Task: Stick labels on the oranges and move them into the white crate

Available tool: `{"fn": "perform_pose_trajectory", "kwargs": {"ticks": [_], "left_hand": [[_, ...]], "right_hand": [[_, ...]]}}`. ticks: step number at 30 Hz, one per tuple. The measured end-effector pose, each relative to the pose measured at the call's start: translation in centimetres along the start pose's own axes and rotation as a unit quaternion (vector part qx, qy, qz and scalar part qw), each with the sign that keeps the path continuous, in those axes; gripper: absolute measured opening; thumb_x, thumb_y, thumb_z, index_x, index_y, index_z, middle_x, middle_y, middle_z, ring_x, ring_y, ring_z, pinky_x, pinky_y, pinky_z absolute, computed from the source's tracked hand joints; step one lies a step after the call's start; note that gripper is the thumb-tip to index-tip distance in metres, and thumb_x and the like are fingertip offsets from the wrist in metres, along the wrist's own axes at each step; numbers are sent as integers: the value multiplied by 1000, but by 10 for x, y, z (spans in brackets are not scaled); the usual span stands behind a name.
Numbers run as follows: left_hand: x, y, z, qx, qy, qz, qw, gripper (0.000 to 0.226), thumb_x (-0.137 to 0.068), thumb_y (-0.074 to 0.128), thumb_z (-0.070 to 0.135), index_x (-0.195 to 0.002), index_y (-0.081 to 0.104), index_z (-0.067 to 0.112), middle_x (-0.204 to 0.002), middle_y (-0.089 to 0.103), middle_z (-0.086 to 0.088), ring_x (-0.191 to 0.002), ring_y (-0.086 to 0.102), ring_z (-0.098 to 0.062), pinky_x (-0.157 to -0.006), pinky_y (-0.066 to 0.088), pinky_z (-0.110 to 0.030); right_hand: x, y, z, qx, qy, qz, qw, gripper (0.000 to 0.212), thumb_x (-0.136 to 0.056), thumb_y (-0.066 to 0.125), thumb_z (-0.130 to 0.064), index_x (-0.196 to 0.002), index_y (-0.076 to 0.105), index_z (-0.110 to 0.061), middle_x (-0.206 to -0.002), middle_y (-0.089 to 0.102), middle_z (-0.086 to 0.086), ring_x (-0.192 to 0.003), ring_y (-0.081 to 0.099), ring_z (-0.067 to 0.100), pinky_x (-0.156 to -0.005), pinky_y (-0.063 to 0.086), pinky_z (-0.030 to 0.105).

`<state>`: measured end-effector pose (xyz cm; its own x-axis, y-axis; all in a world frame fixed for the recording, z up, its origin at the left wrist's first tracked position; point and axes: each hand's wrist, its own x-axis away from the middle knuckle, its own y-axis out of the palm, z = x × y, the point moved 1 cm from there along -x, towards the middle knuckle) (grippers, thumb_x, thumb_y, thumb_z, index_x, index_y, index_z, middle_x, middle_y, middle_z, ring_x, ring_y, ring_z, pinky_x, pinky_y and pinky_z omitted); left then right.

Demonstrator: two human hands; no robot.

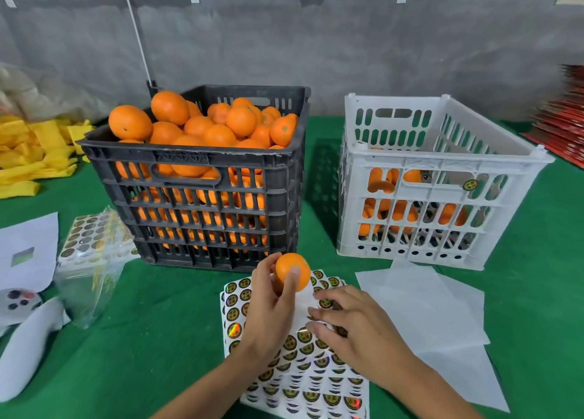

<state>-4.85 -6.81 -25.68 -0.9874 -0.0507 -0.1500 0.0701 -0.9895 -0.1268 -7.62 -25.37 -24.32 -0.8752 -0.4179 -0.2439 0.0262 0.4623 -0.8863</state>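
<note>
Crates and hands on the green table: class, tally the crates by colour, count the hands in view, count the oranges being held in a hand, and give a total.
Black crate: 1
White crate: 1
Hands: 2, left hand and right hand
Orange held in the left hand: 1
Total: 5
</note>
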Motion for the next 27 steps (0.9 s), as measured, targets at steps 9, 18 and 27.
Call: {"fn": "perform_pose_trajectory", "kwargs": {"ticks": [9,18,27], "left_hand": [[4,6,1,-63,14,-1,998,50,-100,48,63,-142,39,39,-125,39,27,-108,56,1,-92,48,-24],[14,-1,7,-159,69,-90,981,52,-95,34,80,-141,23,58,-133,30,29,-109,56,6,-83,48,-11],[14,4,2,-158,78,-105,979,49,-95,36,79,-140,27,62,-137,38,25,-113,58,3,-89,52,-16]], "right_hand": [[-3,10,0,-232,129,24,964,17,-94,70,-34,-94,79,-48,-122,58,-33,-124,44,-4,-101,41,21],[-7,5,-7,-370,251,219,867,13,-95,70,-25,-87,78,-32,-92,72,-6,-85,68,14,-76,56,30],[-3,0,-12,-357,190,216,889,12,-84,73,-37,-93,80,-39,-107,72,-13,-104,67,8,-86,53,17]]}}
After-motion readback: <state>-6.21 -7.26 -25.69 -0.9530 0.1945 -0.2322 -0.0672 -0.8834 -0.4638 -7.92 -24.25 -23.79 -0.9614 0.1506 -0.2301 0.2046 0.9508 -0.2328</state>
